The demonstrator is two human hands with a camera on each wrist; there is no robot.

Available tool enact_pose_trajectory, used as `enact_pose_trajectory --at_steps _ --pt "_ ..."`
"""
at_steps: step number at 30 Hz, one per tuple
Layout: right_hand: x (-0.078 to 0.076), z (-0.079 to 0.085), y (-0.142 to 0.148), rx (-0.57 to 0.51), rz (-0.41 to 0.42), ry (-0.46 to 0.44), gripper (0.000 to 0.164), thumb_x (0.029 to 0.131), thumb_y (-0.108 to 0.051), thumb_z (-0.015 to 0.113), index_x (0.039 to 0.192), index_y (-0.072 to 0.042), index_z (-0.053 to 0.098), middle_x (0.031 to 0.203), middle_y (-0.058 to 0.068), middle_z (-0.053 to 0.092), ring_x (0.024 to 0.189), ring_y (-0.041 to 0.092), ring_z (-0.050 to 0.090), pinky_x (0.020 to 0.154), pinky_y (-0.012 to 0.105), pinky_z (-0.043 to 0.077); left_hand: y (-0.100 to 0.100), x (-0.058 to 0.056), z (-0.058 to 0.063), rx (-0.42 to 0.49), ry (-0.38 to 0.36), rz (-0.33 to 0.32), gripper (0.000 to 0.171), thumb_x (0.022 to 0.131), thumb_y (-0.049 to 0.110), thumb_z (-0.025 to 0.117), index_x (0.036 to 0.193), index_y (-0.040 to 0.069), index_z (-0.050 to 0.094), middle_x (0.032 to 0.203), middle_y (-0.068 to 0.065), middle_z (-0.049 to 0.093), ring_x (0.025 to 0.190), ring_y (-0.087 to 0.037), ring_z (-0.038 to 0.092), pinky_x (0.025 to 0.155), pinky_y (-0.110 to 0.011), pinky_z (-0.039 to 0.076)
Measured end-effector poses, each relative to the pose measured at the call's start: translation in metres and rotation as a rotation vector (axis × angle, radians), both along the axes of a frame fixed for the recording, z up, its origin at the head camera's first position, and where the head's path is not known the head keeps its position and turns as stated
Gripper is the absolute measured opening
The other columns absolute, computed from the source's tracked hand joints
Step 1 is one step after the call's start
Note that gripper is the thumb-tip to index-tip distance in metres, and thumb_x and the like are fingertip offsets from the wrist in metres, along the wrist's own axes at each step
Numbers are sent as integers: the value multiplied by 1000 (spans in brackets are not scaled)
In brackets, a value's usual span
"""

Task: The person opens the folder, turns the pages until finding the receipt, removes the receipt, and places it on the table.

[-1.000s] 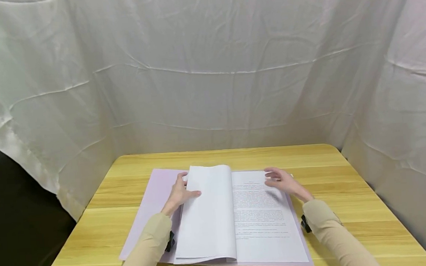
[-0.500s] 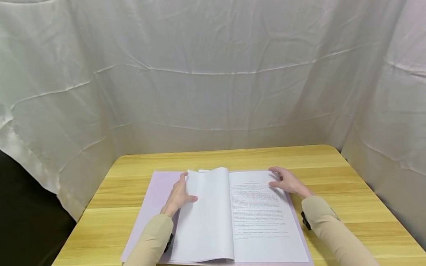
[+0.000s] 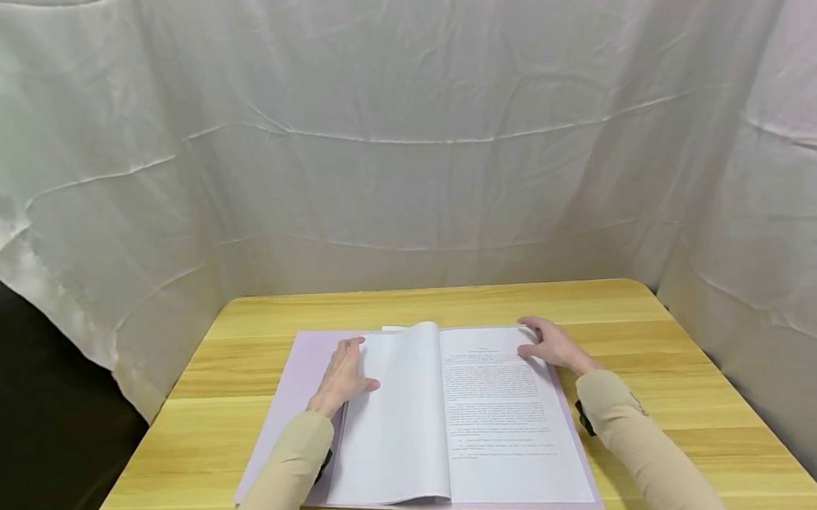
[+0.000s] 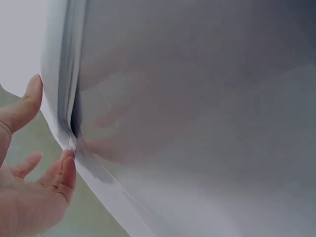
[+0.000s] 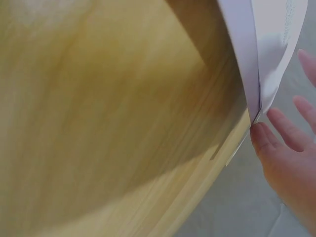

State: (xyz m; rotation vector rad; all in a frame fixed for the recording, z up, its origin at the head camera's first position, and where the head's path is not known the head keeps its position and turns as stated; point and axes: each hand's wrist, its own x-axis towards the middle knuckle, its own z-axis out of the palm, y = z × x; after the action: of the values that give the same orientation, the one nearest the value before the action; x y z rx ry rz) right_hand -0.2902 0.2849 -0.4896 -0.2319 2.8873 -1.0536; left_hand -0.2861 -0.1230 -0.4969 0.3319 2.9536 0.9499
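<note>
A lilac folder [image 3: 307,366] lies spread on the table with white sheets inside. Its left-hand sheets [image 3: 395,430] are turned over, blank side up, and bulge in a curl along the middle. The right page [image 3: 500,399] carries printed text. My left hand [image 3: 343,376] rests at the upper left edge of the turned sheets, thumb over the paper; in the left wrist view its fingertips [image 4: 68,170] touch the paper's edge, thumb apart. At the upper right corner of the printed page is my right hand [image 3: 555,347], thumb and fingers spread, fingertips [image 5: 260,132] touching the corner in the right wrist view.
The wooden table [image 3: 483,303] extends behind and on both sides of the folder. Pale curtains [image 3: 419,199] hang around its back and sides. Black cloth [image 3: 21,408] shows at the left.
The turned sheets have settled lower, and the left hand has come down with them. My right hand has moved slightly right to the page's upper corner.
</note>
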Motion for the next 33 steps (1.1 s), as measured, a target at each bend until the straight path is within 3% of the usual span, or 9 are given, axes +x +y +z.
enact_pose_trajectory --at_steps 6,12,16,26,33 --pt "-2 -1 1 13 -1 1 64 90 -13 72 144 8 45 146 36 47 133 54 47 112 63 40 -3 0 -2 -47 -20 -78 80 81 13 83 147 -3 42 153 -25 45 142 -46 41 119 -59 33" --pt "-3 0 -1 15 0 -2 65 90 -13 72 144 10 44 148 36 44 137 54 42 115 64 36 -9 -1 -2 -31 -102 -154 74 89 15 76 150 -3 38 157 -24 40 147 -43 36 123 -57 29" --pt "-5 0 -2 22 7 -2 66 90 -14 72 144 10 43 149 35 44 138 54 40 116 63 34 -14 0 -3 -46 -113 -197 73 91 20 75 150 -5 39 158 -25 38 148 -43 34 124 -56 28" --pt "-7 0 -1 25 6 11 64 89 -13 72 143 9 45 144 36 48 135 54 44 113 64 37 -19 1 -2 -125 -126 -276 95 80 38 84 151 -4 37 163 -22 32 149 -43 33 122 -59 30" --pt "-9 2 -3 3 -28 67 61 88 -9 70 142 8 48 138 35 52 130 55 46 110 66 39 -18 1 -1 -163 -123 -285 99 78 41 85 152 -3 36 163 -22 31 150 -43 32 122 -58 31"
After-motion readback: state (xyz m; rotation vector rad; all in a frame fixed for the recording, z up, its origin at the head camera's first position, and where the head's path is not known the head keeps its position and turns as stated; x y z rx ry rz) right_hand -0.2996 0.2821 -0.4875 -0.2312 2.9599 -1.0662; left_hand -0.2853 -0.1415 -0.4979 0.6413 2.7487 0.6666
